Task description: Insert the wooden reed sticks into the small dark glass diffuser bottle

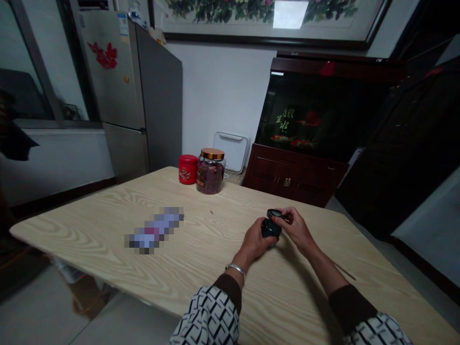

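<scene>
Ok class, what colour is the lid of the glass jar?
The lid of the glass jar is shiny copper-gold, best seen in the head view.

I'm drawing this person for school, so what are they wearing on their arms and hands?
Both arms have white sleeves with a black geometric pattern, ending in plain dark brown cuffs. A shiny silver bangle circles the left wrist. The left hand and right hand are bare, with no gloves.

Wall (219,96): was white below a framed painting (266,19)
Refrigerator (125,96): stood beside a window (46,62)
Aquarium (294,120): sat on a dark cabinet (294,177)
</scene>
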A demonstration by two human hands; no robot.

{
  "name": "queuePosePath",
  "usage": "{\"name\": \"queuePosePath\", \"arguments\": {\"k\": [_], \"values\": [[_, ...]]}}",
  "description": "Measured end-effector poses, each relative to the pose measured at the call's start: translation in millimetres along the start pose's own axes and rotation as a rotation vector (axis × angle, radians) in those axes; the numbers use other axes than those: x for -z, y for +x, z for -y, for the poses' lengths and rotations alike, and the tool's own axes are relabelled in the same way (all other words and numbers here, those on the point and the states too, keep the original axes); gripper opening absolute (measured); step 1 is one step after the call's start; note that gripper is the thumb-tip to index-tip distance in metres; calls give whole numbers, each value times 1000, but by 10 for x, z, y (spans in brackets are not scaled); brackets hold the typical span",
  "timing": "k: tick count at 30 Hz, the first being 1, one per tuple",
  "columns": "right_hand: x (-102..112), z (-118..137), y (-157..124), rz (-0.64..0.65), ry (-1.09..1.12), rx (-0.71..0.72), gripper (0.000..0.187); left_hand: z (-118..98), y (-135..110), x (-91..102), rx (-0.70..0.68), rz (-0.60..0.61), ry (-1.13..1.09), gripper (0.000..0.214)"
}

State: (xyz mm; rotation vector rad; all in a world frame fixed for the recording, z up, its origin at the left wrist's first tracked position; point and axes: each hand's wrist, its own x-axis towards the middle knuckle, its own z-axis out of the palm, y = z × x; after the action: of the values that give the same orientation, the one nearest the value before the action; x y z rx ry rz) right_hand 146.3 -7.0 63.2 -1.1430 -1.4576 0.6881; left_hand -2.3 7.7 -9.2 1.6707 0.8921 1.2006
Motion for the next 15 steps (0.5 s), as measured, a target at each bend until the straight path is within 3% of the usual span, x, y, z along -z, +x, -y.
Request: {"name": "queuePosePath", "arguments": {"k": [3, 6, 8, 11, 15], "values": [[128, 82, 19, 100, -170, 5, 46, -31, -10, 11, 10, 6, -31, 67], [257, 203, 140, 309, -344, 23, 58, -63, -15, 20, 24, 12, -51, 66], [313, 297, 253, 451, -476, 62, 56, -78, -17, 26, 29, 17, -56, 65], [324, 471, 414, 598, -704, 108, 48, -93, -20, 34, 29, 23, -60, 64], [234, 719, 536, 689, -975, 20, 46, -96, -27, 43, 30, 30, -72, 64]]}}
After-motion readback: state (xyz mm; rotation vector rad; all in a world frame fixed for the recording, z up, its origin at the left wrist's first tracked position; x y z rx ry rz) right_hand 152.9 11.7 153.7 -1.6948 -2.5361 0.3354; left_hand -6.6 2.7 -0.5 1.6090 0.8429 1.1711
